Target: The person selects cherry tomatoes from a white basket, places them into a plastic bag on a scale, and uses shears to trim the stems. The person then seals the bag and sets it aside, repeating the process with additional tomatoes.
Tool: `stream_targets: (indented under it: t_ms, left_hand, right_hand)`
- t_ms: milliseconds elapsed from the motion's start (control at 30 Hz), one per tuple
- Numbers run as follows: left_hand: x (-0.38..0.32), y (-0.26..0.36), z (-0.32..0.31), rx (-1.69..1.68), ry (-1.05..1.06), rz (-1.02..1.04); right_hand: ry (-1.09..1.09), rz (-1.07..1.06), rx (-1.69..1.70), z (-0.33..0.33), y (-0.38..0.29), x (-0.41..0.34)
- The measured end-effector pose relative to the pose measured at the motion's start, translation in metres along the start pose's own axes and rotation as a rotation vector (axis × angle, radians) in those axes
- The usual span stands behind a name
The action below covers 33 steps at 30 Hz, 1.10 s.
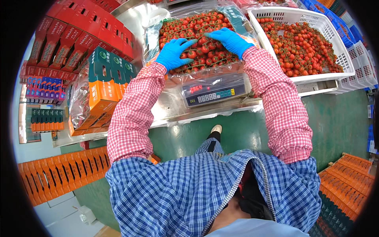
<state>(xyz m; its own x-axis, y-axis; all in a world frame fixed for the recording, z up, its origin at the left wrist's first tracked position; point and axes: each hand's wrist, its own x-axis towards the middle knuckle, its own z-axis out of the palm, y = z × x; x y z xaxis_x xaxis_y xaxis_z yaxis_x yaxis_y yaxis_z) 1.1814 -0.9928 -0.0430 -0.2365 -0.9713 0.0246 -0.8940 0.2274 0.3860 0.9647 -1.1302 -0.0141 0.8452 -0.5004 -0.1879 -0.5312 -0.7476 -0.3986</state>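
Note:
Both my hands wear blue gloves and rest on vine cherry tomatoes (204, 22) that fill a carton lined with clear plastic film (189, 76). My left hand (175, 54) lies at the near left of the fruit, thumb and fingers spread. From the right, my right hand (229, 41) reaches over the tomatoes with its fingertips touching them near the middle. Neither hand is plainly closed around a cluster. Under the carton stands a digital weighing scale (214, 90) with a lit red display and a keypad; its platform is hidden.
A white plastic crate (321, 76) of loose vine tomatoes stands right of the carton. On the left are red cartons (97, 26) and green-and-orange cartons (103, 89). The steel table (168, 103) ends just before me. Orange cartons (65, 171) line the lower left.

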Motion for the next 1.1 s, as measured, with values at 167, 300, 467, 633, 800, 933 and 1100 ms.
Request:
stream_targets:
  t_ms: [167, 300, 467, 633, 800, 933, 1100]
  left_hand:
    - [-0.008, -0.001, 0.018, 0.291, 0.193, -0.080]
    - [0.005, -0.025, 0.038, 0.133, 0.224, 0.033]
    - [-0.003, -0.022, 0.004, 0.069, 0.200, -0.105]
    - [-0.078, 0.072, 0.030, -0.395, 0.677, -0.182]
    - [-0.132, 0.153, 0.172, -0.487, -0.331, 0.147]
    - [-0.157, 0.168, 0.217, -0.564, -0.809, 0.348]
    - [-0.223, 0.232, 0.277, -0.451, -1.112, 0.225]
  right_hand:
    - [0.378, -0.281, -0.479, 0.014, 0.019, -0.012]
    - [0.122, -0.234, -0.796, 0.015, 0.007, -0.033]
    - [0.831, -0.221, -0.423, 0.032, -0.016, -0.081]
    - [1.254, 0.378, 0.697, 0.170, -0.031, -0.281]
    - [1.440, 1.760, 0.692, 0.377, -0.053, -0.467]
    - [1.123, 2.227, 0.698, 0.522, -0.095, -0.542]
    - [1.057, 2.397, 0.632, 0.627, -0.078, -0.685]
